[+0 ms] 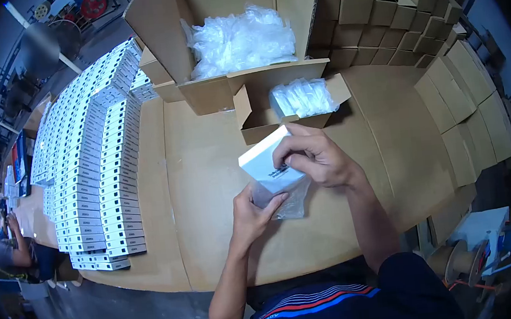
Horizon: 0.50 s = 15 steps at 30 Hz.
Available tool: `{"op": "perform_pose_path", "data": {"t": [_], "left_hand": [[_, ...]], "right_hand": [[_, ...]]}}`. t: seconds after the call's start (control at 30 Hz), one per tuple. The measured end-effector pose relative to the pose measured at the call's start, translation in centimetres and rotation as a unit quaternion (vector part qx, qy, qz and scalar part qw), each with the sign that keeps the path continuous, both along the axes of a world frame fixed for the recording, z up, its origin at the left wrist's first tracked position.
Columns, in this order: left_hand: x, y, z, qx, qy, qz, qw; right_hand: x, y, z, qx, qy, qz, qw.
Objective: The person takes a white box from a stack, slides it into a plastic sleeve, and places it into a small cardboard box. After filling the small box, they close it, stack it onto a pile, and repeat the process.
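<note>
A small white box (263, 163) with dark print is tilted in front of me, above the cardboard-covered table. Its lower part sits inside a clear plastic bag (292, 206). My left hand (252, 216) is closed around the bag and the lower end of the box, thumb across the front. My right hand (321, 156) grips the box's upper right side with curled fingers; some fingertips are hidden behind it. Just beyond my hands stands an open small carton (257, 135) holding several bagged white boxes (305, 98).
Tall stacks of white boxes (87, 169) line the left. A large open carton (209, 96) of clear plastic bags (241, 41) stands at the back. Brown cartons (386, 17) are piled back right, with more (472, 114) along the right edge. A person (15, 250) is at far left.
</note>
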State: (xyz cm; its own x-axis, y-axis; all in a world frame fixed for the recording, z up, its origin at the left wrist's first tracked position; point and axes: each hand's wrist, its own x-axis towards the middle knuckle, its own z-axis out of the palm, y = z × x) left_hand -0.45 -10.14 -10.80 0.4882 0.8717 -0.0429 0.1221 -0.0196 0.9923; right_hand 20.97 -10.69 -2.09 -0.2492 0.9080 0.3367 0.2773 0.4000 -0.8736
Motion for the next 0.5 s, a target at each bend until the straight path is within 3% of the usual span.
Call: {"op": "perform_pose_path", "data": {"t": [0.33,0.4,0.5], "left_hand": [[-0.8,0.3,-1.0,-0.089,-0.079,-0.005,0.993],[-0.8,0.5,-0.6,-0.087,-0.071,-0.01,0.994],[-0.7,0.3,-1.7,-0.136,-0.151,0.006,0.979]], "right_hand": [[-1.1,0.0,-2.8,-0.114,0.227,0.03,0.967],[-0.9,-0.1,-3.3,-0.109,0.192,0.011,0.975],[-0.4,-0.1,-4.3,-0.099,0.139,-0.01,0.985]]}}
